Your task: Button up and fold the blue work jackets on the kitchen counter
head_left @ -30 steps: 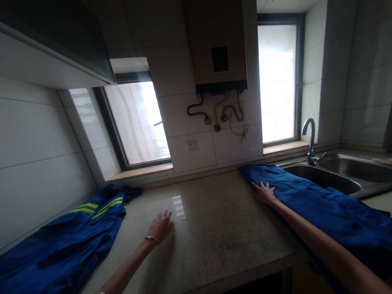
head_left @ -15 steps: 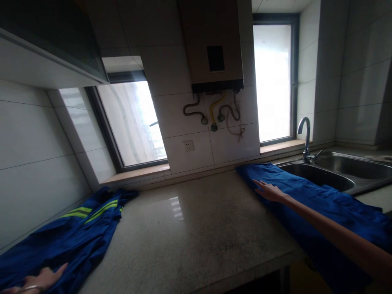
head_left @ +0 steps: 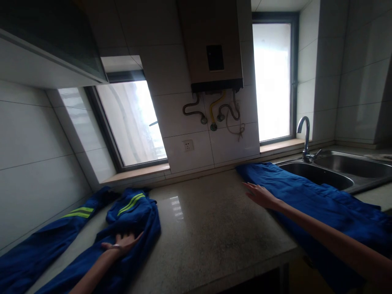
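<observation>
Blue work trousers with yellow-green reflective bands (head_left: 139, 216) lie along the left of the counter, their two legs spread apart. My left hand (head_left: 124, 241), fingers spread, rests on the inner leg; a bracelet circles its wrist. Toward the sink lies another blue garment (head_left: 309, 208), spread flat and hanging over the counter's front edge. My right hand (head_left: 260, 195) is stretched out over that garment's left edge, with its fingers extended. Whether it touches the cloth I cannot tell.
A speckled stone counter (head_left: 199, 220) runs between the two garments. At the right is a double steel sink (head_left: 352, 167) with a curved faucet (head_left: 304, 136). A water heater (head_left: 214, 49) with pipes hangs on the tiled wall, and a cabinet (head_left: 52, 53) overhangs the left.
My left hand has moved up and right, and the inner leg now lies farther right, apart from the other. My right hand has shifted slightly left.
</observation>
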Demonstrator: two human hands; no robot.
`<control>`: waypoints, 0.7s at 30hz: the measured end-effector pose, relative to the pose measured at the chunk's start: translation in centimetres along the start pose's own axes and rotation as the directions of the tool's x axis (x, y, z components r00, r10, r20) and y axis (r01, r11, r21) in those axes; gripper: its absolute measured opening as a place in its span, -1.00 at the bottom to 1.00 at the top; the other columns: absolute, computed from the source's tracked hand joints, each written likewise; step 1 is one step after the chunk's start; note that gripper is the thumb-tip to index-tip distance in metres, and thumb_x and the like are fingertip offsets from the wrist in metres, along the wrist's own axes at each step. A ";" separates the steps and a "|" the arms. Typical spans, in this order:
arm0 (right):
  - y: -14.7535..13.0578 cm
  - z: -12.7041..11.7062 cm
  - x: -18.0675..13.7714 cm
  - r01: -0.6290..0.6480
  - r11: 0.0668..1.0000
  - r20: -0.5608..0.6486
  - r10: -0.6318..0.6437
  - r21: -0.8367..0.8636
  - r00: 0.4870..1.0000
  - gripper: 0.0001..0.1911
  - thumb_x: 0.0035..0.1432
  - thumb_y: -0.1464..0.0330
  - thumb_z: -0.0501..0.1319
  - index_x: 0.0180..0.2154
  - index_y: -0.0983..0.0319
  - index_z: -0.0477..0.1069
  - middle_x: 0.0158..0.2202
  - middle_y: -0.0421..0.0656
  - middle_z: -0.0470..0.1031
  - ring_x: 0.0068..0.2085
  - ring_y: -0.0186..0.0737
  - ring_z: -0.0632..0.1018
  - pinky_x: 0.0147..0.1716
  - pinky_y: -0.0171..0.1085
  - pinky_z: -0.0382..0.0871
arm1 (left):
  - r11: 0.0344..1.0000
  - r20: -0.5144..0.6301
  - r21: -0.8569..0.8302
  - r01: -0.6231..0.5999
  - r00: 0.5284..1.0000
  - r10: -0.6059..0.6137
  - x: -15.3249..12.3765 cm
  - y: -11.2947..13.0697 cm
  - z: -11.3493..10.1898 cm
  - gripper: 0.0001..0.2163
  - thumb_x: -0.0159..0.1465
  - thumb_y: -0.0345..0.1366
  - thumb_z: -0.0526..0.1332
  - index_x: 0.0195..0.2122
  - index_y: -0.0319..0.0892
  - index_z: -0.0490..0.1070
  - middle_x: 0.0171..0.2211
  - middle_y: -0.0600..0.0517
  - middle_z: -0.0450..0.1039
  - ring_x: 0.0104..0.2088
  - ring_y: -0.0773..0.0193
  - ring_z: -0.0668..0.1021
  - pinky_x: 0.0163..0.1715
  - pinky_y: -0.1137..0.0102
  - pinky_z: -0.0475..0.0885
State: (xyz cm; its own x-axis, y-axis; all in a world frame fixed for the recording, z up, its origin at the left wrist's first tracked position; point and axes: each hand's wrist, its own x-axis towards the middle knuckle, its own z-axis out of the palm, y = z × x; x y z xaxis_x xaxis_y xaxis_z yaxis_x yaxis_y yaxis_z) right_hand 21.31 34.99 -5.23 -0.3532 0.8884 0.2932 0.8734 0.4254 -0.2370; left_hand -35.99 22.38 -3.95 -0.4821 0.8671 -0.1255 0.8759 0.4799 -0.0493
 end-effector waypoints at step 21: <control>-7.3 10.4 2.5 -0.156 0.612 0.033 0.209 0.775 0.977 -0.45 0.07 0.18 0.14 0.10 0.21 0.25 -0.22 -0.09 0.49 -0.15 -0.06 0.48 -0.12 -0.15 0.30 | 0.873 -0.326 0.104 -0.476 0.813 0.482 -12.6 28.2 4.6 -0.39 0.25 0.02 -0.14 0.04 -0.45 0.28 -0.06 -0.47 0.29 -0.06 -0.24 0.31 -0.17 -0.11 0.17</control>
State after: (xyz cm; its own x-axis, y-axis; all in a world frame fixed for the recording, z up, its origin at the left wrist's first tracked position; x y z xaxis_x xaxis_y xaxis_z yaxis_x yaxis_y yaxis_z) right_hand 10.60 35.94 -12.38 -0.1740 0.9627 0.2070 0.3301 0.2550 -0.9088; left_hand -5.17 24.37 -8.27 0.0246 0.9801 0.1970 0.9963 -0.0077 -0.0860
